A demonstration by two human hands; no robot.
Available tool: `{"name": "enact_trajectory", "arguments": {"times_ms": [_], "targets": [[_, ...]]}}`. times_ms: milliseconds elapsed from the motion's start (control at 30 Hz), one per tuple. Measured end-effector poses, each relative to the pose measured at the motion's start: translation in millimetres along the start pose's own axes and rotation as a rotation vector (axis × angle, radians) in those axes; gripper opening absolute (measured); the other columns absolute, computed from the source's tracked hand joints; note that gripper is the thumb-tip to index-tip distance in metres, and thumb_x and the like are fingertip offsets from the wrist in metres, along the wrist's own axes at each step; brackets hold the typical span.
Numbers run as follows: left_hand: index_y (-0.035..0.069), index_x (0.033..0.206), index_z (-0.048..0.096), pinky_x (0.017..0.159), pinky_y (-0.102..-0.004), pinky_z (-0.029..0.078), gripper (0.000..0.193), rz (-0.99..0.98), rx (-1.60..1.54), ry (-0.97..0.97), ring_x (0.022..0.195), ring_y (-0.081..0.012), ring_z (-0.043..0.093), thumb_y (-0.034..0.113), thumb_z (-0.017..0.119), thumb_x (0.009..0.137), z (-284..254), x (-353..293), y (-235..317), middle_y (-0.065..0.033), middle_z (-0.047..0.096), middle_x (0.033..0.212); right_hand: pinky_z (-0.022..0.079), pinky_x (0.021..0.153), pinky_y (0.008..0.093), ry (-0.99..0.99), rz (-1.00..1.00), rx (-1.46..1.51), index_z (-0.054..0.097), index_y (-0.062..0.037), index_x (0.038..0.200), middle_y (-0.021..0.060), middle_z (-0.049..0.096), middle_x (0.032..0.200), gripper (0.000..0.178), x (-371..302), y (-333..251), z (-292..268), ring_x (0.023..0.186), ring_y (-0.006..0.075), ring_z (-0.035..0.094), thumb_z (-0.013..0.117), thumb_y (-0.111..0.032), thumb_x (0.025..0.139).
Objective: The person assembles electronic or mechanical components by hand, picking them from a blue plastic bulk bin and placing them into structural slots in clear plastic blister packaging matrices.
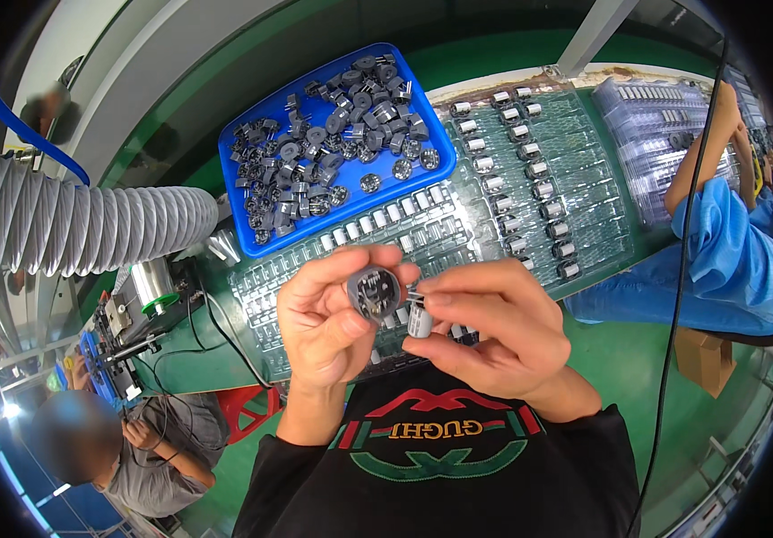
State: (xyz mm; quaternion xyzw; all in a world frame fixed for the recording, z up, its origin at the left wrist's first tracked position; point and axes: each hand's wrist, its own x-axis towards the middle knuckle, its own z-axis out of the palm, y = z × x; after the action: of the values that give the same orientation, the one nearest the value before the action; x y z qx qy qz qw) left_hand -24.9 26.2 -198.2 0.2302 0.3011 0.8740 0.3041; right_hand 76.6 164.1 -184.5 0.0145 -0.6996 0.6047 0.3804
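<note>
Head view: the left fingers (pixel 347 328) pinch a round dark part (pixel 375 294), its far side hidden; the right fingers (pixel 490 309) pinch a small grey cylinder (pixel 419 324), their tips covering part of its thin leads. Both are held above the desk (pixel 182 360), where the left hand (pixel 317 336) hides some of a clear tray (pixel 256 289).

The cylindrical capacitor (pixel 419 323) was pale grey with dark print, the round component (pixel 374 293) dark grey. Near the green tabletop (pixel 200 366)'s far edge, the tray (pixel 438 134) was plain blue.
</note>
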Motion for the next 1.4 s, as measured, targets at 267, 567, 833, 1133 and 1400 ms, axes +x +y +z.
{"name": "enact_trajectory", "arguments": {"times_ms": [267,567,833,1133,1400], "targets": [[-0.011,0.117,0.061,0.091,-0.0477,0.056,0.045,0.028,0.072,-0.094,0.109,-0.0417,0.062,-0.002,0.077,0.076,6,-4,4,-0.0302,0.059,0.120,0.054,0.057,0.0249,-0.028,-0.214,-0.138,0.071,0.0036,0.103,0.0167,0.067,0.102,0.040,5,-8,-2,0.075,0.0201,0.068,0.084,-0.001,0.066],[-0.012,0.112,0.064,0.088,-0.0424,0.057,0.047,0.024,0.223,-0.093,0.103,-0.0364,0.066,0.004,0.082,0.072,10,-4,10,-0.0280,0.063,0.113,0.042,0.049,0.0224,-0.133,-0.212,-0.217,0.071,-0.0006,0.099,0.0144,0.062,0.107,0.040,4,-14,-9,0.068,0.0139,0.060,0.089,-0.006,0.064],[-0.010,0.110,0.065,0.087,-0.0418,0.058,0.044,0.030,0.265,-0.112,0.106,-0.0369,0.065,0.003,0.082,0.072,11,-4,11,-0.0283,0.063,0.114,0.044,0.047,0.0219,-0.039,-0.341,-0.220,0.072,-0.0002,0.098,0.0130,0.064,0.103,0.035,1,-6,-5,0.062,0.0147,0.060,0.086,-0.007,0.067],[-0.011,0.111,0.065,0.089,-0.0421,0.057,0.044,0.012,0.231,-0.123,0.107,-0.0377,0.064,0.000,0.081,0.071,9,-5,12,-0.0294,0.062,0.115,0.037,0.041,0.0192,0.034,-0.378,-0.227,0.074,-0.0009,0.097,0.0117,0.068,0.102,0.033,-2,0,-1,0.053,0.0089,0.055,0.085,-0.007,0.067],[-0.013,0.111,0.064,0.090,-0.0422,0.057,0.045,0.002,0.203,-0.127,0.108,-0.0384,0.063,-0.002,0.080,0.071,14,-4,9,-0.0296,0.061,0.116,0.036,0.041,0.0193,0.031,-0.392,-0.224,0.073,-0.0011,0.099,0.0108,0.068,0.104,0.034,-4,1,-5,0.052,0.0087,0.054,0.085,-0.008,0.068]]}}
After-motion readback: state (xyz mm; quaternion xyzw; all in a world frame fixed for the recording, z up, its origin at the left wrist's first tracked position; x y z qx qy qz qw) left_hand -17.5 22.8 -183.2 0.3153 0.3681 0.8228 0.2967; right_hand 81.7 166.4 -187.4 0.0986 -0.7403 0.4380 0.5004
